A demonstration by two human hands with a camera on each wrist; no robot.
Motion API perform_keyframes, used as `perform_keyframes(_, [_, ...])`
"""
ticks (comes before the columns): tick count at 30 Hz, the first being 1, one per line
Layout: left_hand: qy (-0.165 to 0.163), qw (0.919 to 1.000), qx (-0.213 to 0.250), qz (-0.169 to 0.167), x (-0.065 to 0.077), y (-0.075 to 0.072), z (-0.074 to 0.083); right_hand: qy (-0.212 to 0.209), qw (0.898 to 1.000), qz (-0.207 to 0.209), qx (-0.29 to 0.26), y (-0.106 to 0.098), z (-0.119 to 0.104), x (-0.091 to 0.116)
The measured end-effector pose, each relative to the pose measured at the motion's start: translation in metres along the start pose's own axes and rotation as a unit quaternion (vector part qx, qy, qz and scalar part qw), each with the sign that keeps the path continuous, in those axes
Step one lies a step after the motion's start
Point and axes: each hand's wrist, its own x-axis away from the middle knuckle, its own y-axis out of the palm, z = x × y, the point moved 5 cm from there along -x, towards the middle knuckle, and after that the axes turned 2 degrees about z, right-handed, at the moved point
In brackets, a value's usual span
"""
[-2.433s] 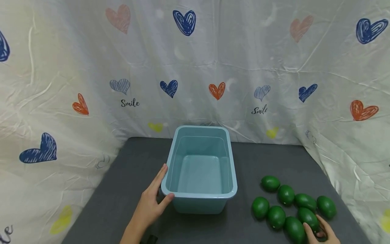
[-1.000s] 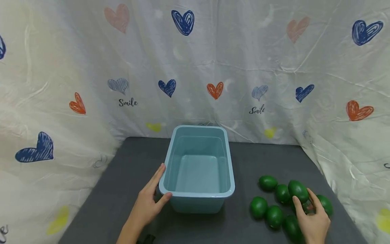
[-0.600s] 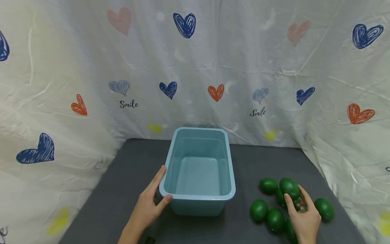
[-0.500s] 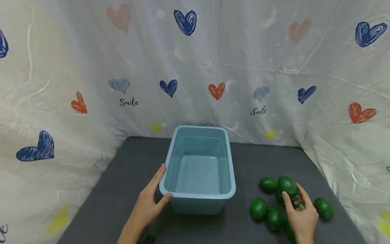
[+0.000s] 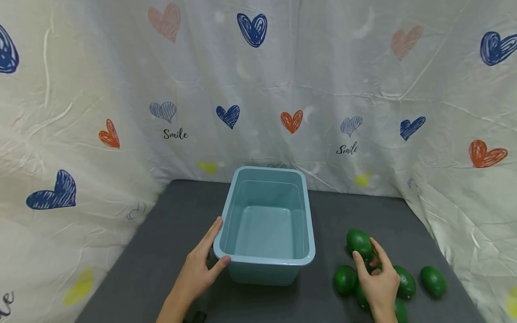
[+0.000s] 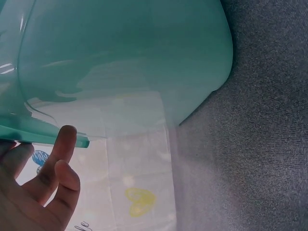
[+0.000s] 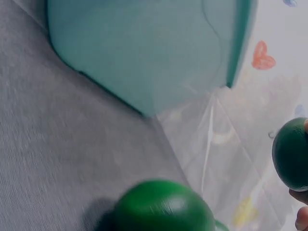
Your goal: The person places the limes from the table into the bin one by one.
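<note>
The right hand [image 5: 379,283] pinches a green fruit [image 5: 358,242] between thumb and fingers, off the worktop [image 5: 190,220]. A loose fruit [image 5: 344,280] lies just left of that hand, a second fruit [image 5: 405,282] just right. The left hand [image 5: 197,270], fingers and thumb spread, touches the rim of the blue tub [image 5: 264,259] at its right.

The left hand [image 5: 195,271] points forward from its bare wrist [image 5: 174,303], fingers [image 5: 209,235] extended and thumb [image 5: 220,265] spread apart, while the right hand [image 5: 379,285] grips, its thumb opposing its bent forefinger [image 5: 380,252].
</note>
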Motion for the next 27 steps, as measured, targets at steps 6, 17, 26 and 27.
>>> perform_keyframes(6, [-0.009,0.9998,0.014,-0.009,0.0,0.001,0.0,-0.057,0.998,-0.002,-0.025,0.016,-0.016,0.004])
perform_keyframes(17, [-0.008,0.9998,0.016,-0.002,0.001,0.003,-0.002,-0.084,0.994,-0.013,-0.072,0.037,-0.034,0.002])
perform_keyframes(26, [-0.014,0.9998,0.017,0.001,0.0,0.003,-0.001,-0.108,0.989,-0.013,-0.098,0.041,-0.053,-0.005])
perform_keyframes(27, [-0.011,0.9997,0.019,0.002,0.0,0.004,0.0,-0.112,0.989,-0.012,-0.099,0.04,-0.055,-0.006])
